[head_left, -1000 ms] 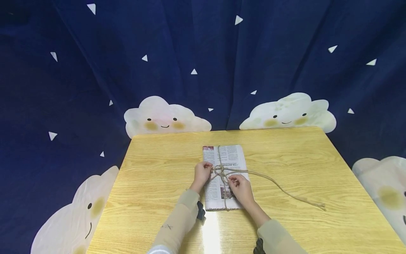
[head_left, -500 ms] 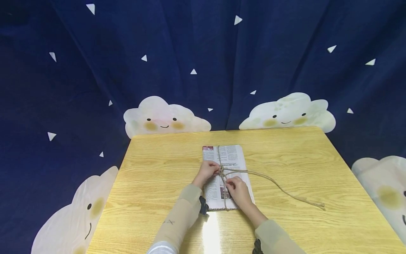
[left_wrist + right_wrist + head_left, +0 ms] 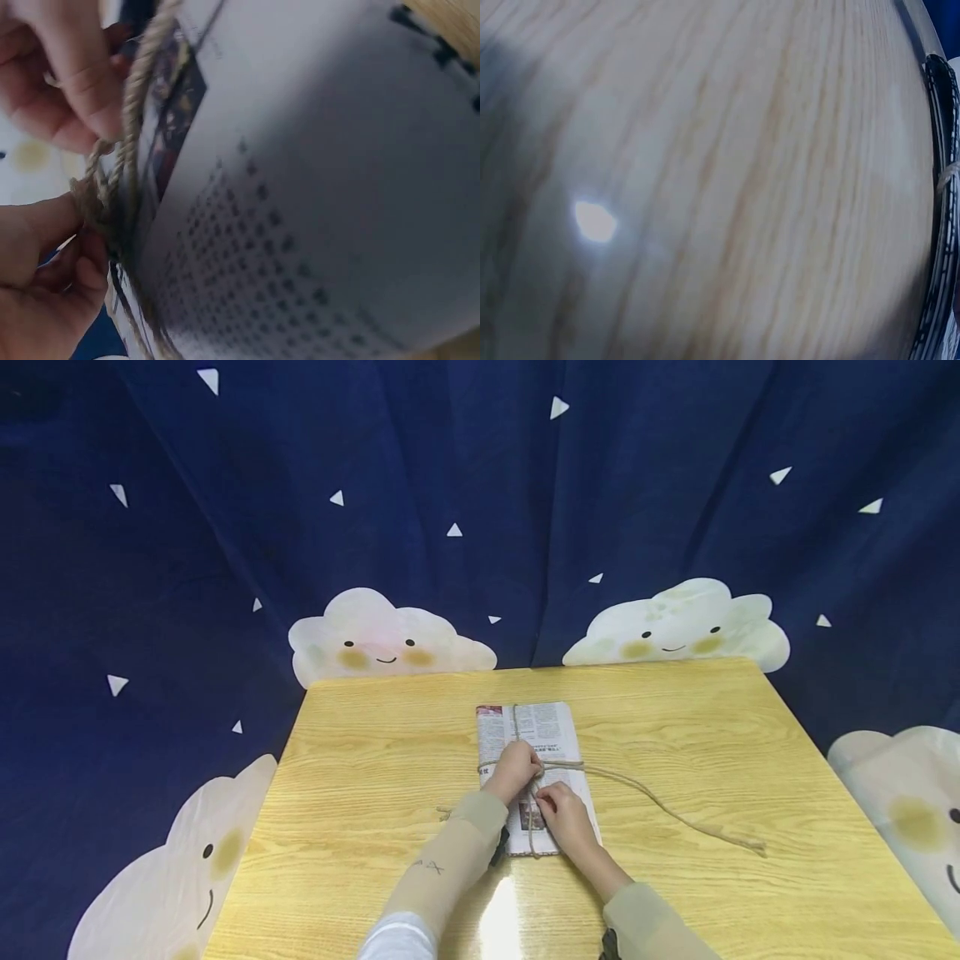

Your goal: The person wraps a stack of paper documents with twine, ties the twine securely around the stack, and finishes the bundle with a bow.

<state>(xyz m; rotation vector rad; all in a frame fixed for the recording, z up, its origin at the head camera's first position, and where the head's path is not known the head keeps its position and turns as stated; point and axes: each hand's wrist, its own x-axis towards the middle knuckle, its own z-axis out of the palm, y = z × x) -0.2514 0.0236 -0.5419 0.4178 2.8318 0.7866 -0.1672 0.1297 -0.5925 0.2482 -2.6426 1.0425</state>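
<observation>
A stack of folded newspaper [image 3: 555, 731] lies on the table, with twine [image 3: 645, 792] crossing it lengthwise and sideways. My left hand [image 3: 516, 767] is over the middle of the stack, thumb and fingertips pinching the twine at the crossing. Just below and to the right, my right hand [image 3: 567, 816] pinches a strand of twine close to a printed photo. In the left wrist view the left fingers [image 3: 56, 270] grip the tangled twine [image 3: 94, 199], and the right fingers [image 3: 86, 82] hold a small loop above it. The exact shape of the knot is partly hidden by the fingers.
The wooden table [image 3: 375, 735] extends around the stack. A long doubled twine tail runs off to the right, and a short twine end [image 3: 444, 812] shows left of the stack. Behind stands a dark blue curtain [image 3: 420, 485] with cloud prints. The right wrist view shows mostly tabletop [image 3: 720, 180].
My left hand has moved rightward from the stack's left side to the twine crossing, taking the left loop with it. My right hand has barely moved. A twine end now shows at left.
</observation>
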